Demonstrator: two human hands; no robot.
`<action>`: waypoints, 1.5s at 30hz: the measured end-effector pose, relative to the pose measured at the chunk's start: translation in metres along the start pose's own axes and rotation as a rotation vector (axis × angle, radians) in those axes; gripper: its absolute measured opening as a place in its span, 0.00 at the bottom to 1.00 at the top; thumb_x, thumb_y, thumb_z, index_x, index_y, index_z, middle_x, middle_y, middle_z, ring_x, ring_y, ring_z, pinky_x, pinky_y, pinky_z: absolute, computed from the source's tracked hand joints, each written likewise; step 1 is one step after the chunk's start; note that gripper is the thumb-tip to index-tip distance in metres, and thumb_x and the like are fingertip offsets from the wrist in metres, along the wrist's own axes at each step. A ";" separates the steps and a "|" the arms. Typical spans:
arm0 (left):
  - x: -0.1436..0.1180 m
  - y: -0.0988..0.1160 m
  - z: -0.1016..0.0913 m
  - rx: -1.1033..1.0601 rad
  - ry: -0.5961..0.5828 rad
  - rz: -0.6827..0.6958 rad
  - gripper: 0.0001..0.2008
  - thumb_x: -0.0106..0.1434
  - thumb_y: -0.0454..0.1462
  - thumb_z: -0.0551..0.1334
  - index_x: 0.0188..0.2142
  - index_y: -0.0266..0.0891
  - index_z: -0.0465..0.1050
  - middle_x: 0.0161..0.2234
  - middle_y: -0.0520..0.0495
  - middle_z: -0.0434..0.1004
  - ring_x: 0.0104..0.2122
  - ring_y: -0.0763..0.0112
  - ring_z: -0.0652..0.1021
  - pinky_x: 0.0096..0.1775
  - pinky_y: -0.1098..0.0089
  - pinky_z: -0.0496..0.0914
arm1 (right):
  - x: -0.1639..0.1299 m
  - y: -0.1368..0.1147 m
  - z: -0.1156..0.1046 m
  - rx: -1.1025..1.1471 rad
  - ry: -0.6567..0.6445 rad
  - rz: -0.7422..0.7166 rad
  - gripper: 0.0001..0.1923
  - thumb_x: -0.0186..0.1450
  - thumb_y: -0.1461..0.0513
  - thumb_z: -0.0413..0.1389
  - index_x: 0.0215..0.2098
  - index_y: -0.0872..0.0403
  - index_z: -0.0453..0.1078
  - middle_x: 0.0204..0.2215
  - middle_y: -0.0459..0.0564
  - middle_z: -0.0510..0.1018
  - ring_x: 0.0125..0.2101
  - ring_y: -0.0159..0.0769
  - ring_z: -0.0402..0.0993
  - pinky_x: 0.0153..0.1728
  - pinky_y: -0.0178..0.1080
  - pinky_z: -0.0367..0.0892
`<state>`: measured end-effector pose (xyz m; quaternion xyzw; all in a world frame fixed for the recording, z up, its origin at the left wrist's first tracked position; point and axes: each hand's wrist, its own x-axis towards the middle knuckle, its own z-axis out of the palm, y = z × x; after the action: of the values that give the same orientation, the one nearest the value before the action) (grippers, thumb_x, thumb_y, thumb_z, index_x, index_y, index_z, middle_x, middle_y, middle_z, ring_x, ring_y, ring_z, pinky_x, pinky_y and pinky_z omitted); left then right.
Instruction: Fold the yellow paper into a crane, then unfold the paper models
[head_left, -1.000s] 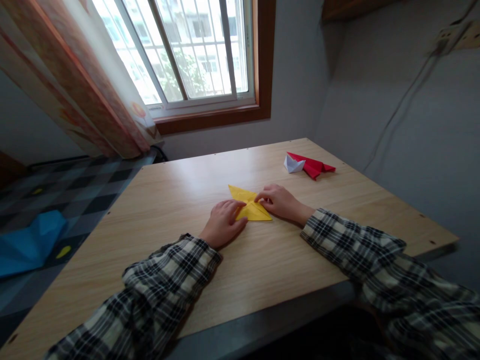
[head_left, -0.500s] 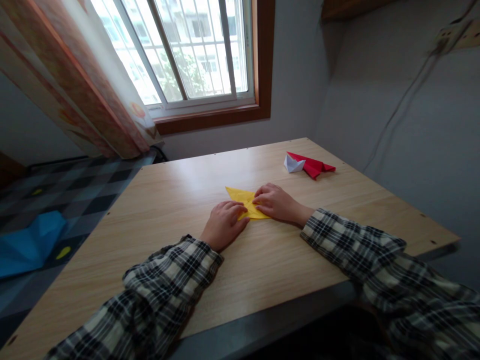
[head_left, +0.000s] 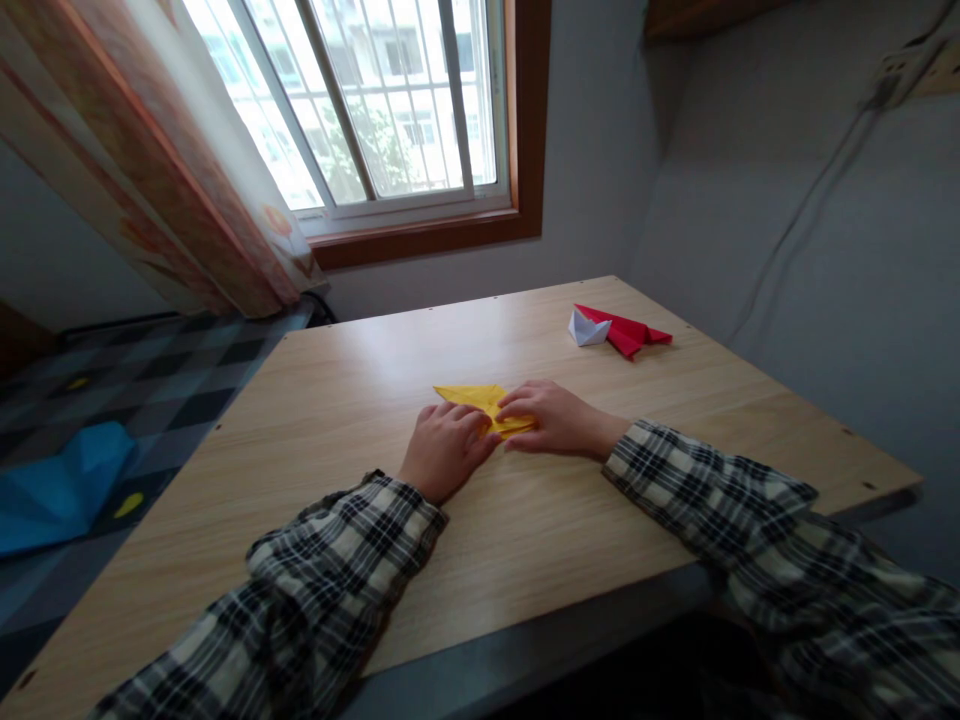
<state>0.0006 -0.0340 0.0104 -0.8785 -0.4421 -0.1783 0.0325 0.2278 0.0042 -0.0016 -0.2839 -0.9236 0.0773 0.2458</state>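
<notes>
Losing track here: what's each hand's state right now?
Left hand: fingers bent on the yellow paper; whether it grips can't be told.
Right hand: fingers curved over the same paper; grip can't be told either.

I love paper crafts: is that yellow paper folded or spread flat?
Folded. The yellow paper shows crease lines and a narrow pointed end, though the left hand and right hand hide part of it.

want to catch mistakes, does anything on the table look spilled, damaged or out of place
Nothing stands out: no spill or damage shows. The white paper boat sits by the red paper; the left hand and right hand touch the yellow paper.
</notes>
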 end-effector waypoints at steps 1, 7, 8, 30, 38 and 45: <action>0.000 0.000 0.000 0.006 0.002 0.005 0.13 0.69 0.47 0.61 0.39 0.43 0.78 0.40 0.47 0.83 0.42 0.57 0.79 0.47 0.54 0.68 | 0.000 0.000 0.001 0.000 -0.001 0.002 0.16 0.63 0.54 0.65 0.46 0.53 0.79 0.46 0.54 0.83 0.45 0.42 0.77 0.50 0.45 0.68; 0.000 0.000 -0.001 0.017 0.007 0.015 0.11 0.69 0.46 0.61 0.38 0.42 0.78 0.39 0.47 0.84 0.42 0.57 0.79 0.48 0.55 0.68 | 0.000 0.000 0.001 -0.013 0.005 0.016 0.13 0.64 0.59 0.63 0.46 0.53 0.79 0.47 0.53 0.83 0.45 0.42 0.78 0.49 0.43 0.68; 0.000 0.000 -0.002 0.016 0.012 0.014 0.11 0.69 0.45 0.61 0.38 0.42 0.78 0.39 0.47 0.84 0.42 0.57 0.79 0.48 0.55 0.68 | 0.000 0.000 0.000 -0.014 0.005 0.018 0.12 0.64 0.59 0.63 0.46 0.53 0.80 0.47 0.53 0.83 0.45 0.41 0.78 0.48 0.43 0.68; 0.002 -0.001 0.001 0.043 0.040 0.045 0.09 0.69 0.39 0.59 0.33 0.40 0.76 0.35 0.45 0.82 0.39 0.58 0.77 0.45 0.55 0.71 | 0.001 -0.001 -0.002 0.034 0.028 0.072 0.09 0.69 0.66 0.55 0.38 0.55 0.79 0.38 0.53 0.82 0.38 0.36 0.77 0.43 0.38 0.68; 0.001 -0.001 0.003 -0.030 0.109 0.065 0.10 0.69 0.38 0.58 0.34 0.41 0.77 0.33 0.46 0.82 0.37 0.60 0.77 0.44 0.57 0.71 | 0.000 -0.005 -0.001 0.027 0.016 0.032 0.07 0.67 0.64 0.57 0.37 0.53 0.79 0.35 0.50 0.82 0.36 0.35 0.75 0.44 0.40 0.66; 0.000 0.002 0.002 -0.132 0.118 -0.077 0.16 0.66 0.36 0.61 0.53 0.40 0.73 0.34 0.47 0.80 0.38 0.60 0.78 0.44 0.58 0.72 | 0.000 -0.004 -0.001 0.078 0.004 0.067 0.09 0.69 0.62 0.55 0.36 0.55 0.77 0.37 0.51 0.82 0.35 0.34 0.75 0.40 0.37 0.66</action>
<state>0.0027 -0.0349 0.0083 -0.8491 -0.4601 -0.2594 -0.0065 0.2260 0.0009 0.0003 -0.3052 -0.9094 0.1207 0.2556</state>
